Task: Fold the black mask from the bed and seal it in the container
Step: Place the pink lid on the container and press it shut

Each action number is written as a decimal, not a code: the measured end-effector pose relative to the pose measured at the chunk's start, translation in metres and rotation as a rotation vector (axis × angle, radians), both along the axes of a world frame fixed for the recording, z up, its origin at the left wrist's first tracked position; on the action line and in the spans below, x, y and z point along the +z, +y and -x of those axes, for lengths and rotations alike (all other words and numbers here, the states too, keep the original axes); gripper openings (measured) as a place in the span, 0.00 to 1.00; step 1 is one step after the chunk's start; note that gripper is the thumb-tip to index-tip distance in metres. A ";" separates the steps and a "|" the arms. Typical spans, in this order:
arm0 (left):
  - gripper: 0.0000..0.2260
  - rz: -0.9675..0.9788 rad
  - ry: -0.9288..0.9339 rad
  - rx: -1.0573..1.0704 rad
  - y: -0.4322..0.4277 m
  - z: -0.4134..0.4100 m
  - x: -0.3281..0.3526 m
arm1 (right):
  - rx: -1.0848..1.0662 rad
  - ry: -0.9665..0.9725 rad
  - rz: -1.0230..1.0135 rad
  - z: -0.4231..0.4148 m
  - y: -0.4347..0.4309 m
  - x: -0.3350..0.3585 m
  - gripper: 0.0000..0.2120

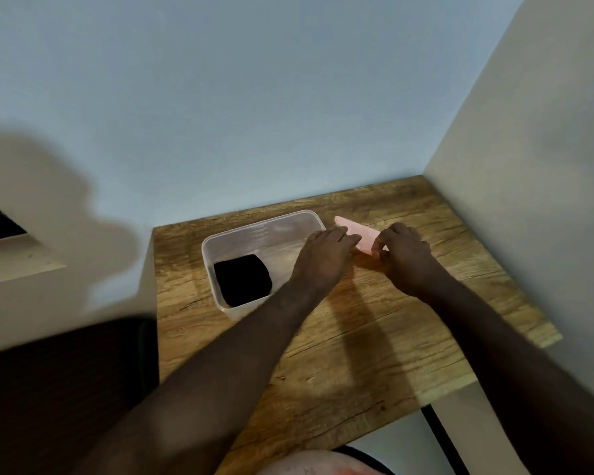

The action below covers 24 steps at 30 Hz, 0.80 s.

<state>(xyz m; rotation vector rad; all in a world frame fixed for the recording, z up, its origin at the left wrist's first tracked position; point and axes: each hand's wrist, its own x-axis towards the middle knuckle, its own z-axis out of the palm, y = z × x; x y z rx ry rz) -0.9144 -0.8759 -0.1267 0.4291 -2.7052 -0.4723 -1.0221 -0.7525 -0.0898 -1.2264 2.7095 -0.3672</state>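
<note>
Head view, surface: a wood-grain surface (340, 337) fills the middle and lower right of the frame, set in a corner between pale walls; its near edge is cut off at the bottom.
Container: a clear plastic container (220, 241) stands open at centre-left of the surface, its right side hidden behind the left wrist.
Black mask: the folded black mask (242, 284) lies on the container floor, in the lower-left part of it.
Lid: a pink lid (364, 231) sits just right of the container, tilted, with only its upper strip showing; the rest is covered by both hands.
Left hand: the left hand (326, 255) reaches over the container's right rim, fingers (352, 238) curled onto the lid's left end.
Right hand: the right hand (403, 255) pinches the lid's right end, fingers (379, 248) closed on its edge.
Hard to make out: a dark blurred mass at lower left and a pale rounded shape at the bottom edge cannot be identified.
</note>
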 end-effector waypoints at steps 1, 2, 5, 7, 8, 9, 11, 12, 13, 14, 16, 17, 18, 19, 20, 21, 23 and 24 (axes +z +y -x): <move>0.15 0.013 0.027 -0.009 0.000 0.001 0.001 | 0.010 -0.024 0.011 -0.004 0.002 0.006 0.05; 0.13 0.024 0.062 -0.024 0.000 0.000 0.002 | 0.016 -0.047 0.025 -0.008 0.004 0.012 0.05; 0.10 0.020 0.176 -0.064 -0.005 -0.003 0.008 | 0.028 -0.072 0.096 -0.020 0.006 0.030 0.04; 0.10 0.001 0.245 -0.057 -0.011 -0.008 0.014 | 0.035 -0.046 0.187 -0.027 0.004 0.042 0.03; 0.10 -0.013 0.280 -0.040 -0.015 -0.012 0.019 | 0.038 -0.018 0.225 -0.030 0.002 0.048 0.03; 0.09 -0.040 0.322 -0.015 -0.020 -0.016 0.025 | 0.040 0.020 0.253 -0.032 0.000 0.054 0.07; 0.09 -0.124 0.415 0.044 -0.032 -0.026 0.039 | 0.051 0.119 0.316 -0.033 -0.005 0.064 0.13; 0.09 -0.159 0.462 0.069 -0.039 -0.032 0.047 | 0.059 0.175 0.347 -0.033 -0.007 0.069 0.14; 0.09 -0.176 0.509 0.096 -0.046 -0.039 0.054 | 0.063 0.233 0.362 -0.033 -0.010 0.074 0.14; 0.08 -0.182 0.554 0.125 -0.054 -0.046 0.061 | 0.060 0.291 0.362 -0.032 -0.014 0.078 0.14; 0.08 -0.184 0.619 0.184 -0.070 -0.063 0.074 | 0.032 0.378 0.359 -0.027 -0.021 0.085 0.12; 0.07 -0.182 0.640 0.211 -0.078 -0.072 0.079 | 0.015 0.394 0.376 -0.025 -0.025 0.087 0.11; 0.07 -0.179 0.659 0.234 -0.086 -0.083 0.083 | 0.005 0.382 0.411 -0.022 -0.029 0.090 0.10; 0.07 -0.179 0.672 0.252 -0.094 -0.094 0.086 | -0.002 0.333 0.464 -0.021 -0.033 0.092 0.09; 0.08 -0.184 0.676 0.262 -0.101 -0.103 0.089 | -0.014 0.238 0.537 -0.019 -0.037 0.093 0.08; 0.08 -0.193 0.671 0.274 -0.108 -0.113 0.092 | -0.028 0.097 0.626 -0.018 -0.042 0.094 0.09; 0.08 -0.234 0.651 0.319 -0.118 -0.129 0.097 | -0.054 -0.254 0.821 -0.019 -0.051 0.094 0.13; 0.08 -0.274 0.650 0.354 -0.122 -0.135 0.100 | -0.071 -0.399 0.904 -0.019 -0.056 0.093 0.16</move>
